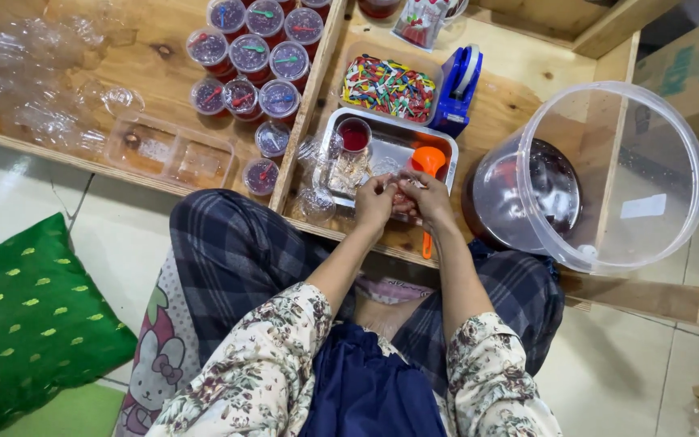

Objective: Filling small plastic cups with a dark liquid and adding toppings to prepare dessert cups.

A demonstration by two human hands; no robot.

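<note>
A small cup (404, 202), mostly hidden, is sitting between both hands at the near edge of the metal tray (388, 144). The left hand (374, 202) and right hand (427, 199) are closing fingertips around it; exact grip cannot be told. An orange funnel (428, 159) is lying just behind, beside a filled red cup (354, 134). A large clear bucket (592, 174) is tilting to the right.

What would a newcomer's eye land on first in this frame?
Probably the big clear plastic bucket tilted at the right, dark red liquid pooled inside it. Next, the left hand and right hand meeting over the metal tray at centre, close to an orange funnel. Then the filled cups with coloured spoons clustered at the top left, and the green cushion on the floor.
</note>
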